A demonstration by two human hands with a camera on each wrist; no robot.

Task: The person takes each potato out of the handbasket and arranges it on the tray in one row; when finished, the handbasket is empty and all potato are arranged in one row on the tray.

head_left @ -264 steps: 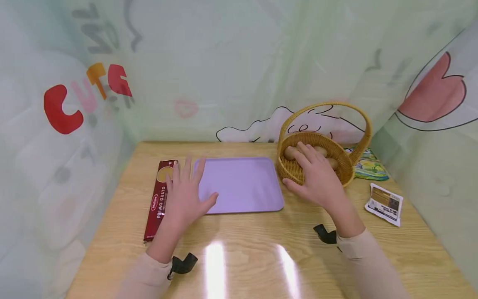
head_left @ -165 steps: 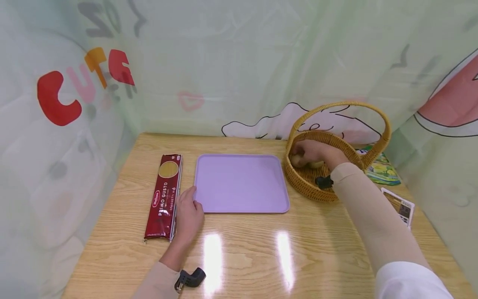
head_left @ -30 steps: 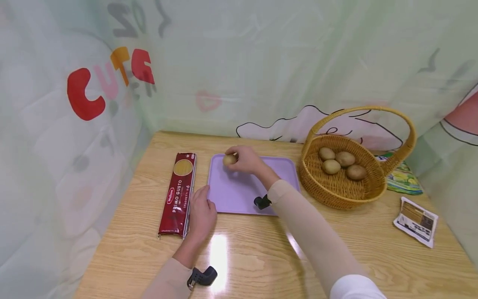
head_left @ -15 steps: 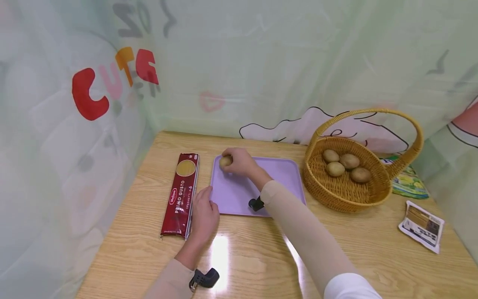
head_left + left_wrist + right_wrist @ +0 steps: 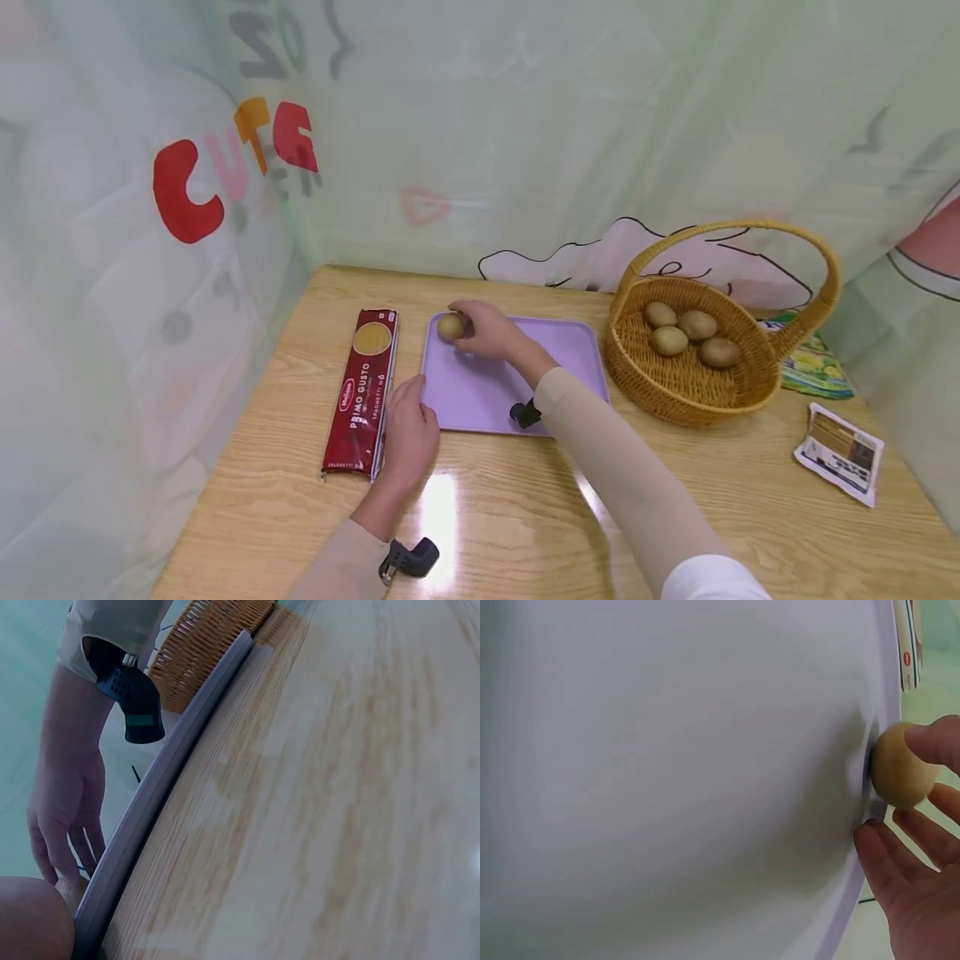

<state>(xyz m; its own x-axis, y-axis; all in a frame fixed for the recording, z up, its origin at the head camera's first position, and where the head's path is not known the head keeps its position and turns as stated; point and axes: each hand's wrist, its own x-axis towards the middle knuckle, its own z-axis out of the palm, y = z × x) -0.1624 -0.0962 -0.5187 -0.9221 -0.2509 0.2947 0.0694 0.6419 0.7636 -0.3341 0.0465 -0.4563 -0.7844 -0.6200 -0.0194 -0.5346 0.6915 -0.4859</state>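
Note:
In the head view, a potato (image 5: 450, 327) sits in the far left corner of the lilac tray (image 5: 480, 392). My right hand (image 5: 487, 330) is right beside it, fingers spread. The right wrist view shows the thumb overlapping the potato (image 5: 901, 769) and the other fingers loosely extended below it, by the tray's rim (image 5: 891, 667). My left hand (image 5: 412, 433) rests at the tray's near left corner, fingertips at the rim, with the red spaghetti packet (image 5: 362, 392) close on its left. Only a rounded part of it shows at the left wrist view's lower left.
A wicker basket (image 5: 660, 398) with a tall handle stands right of the tray, holding several potatoes (image 5: 697, 325). Partly behind it lies a green and yellow packet (image 5: 817, 367). A small white and brown sachet (image 5: 840, 454) lies near the table's right edge.
Over the last seconds my right hand has brought a potato from the basket to the tray's far left corner. In the last half second its fingers have loosened, showing more of the potato.

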